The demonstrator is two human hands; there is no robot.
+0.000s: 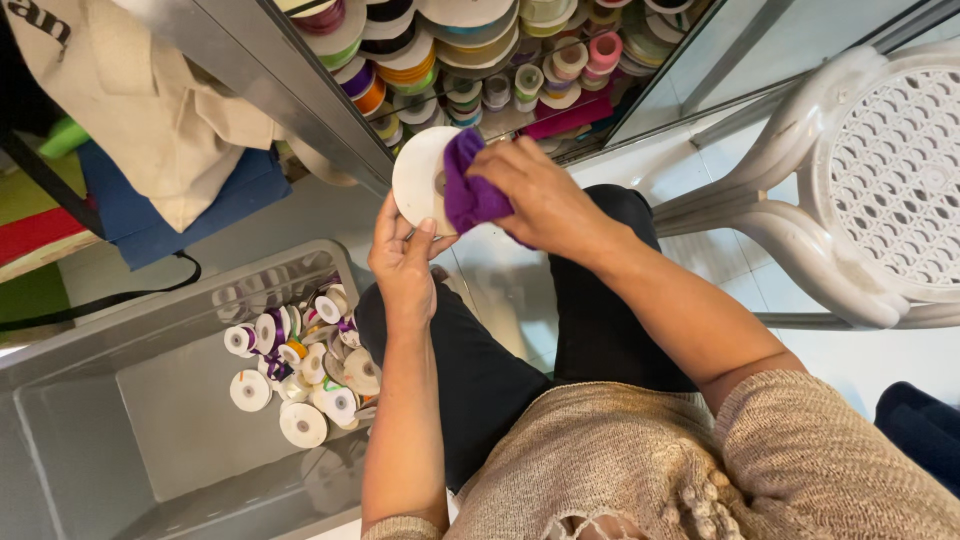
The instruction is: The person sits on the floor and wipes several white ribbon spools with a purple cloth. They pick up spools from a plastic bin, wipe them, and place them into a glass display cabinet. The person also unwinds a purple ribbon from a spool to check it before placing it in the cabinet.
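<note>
Left hand (402, 262) gripping round white cardboard ribbon spool (422, 180) by its rim, above the lap. Right hand (540, 195) pressing crumpled purple cloth (468, 190) against its flat face. Below, grey plastic crate (120, 400) with small ribbon rolls (300, 365)

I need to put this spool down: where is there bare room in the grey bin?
The grey bin has bare floor in its near and left parts, bordered by its walls. Its far right corner is crowded with a pile of ribbon spools. The glass case above is packed with spools.
</note>
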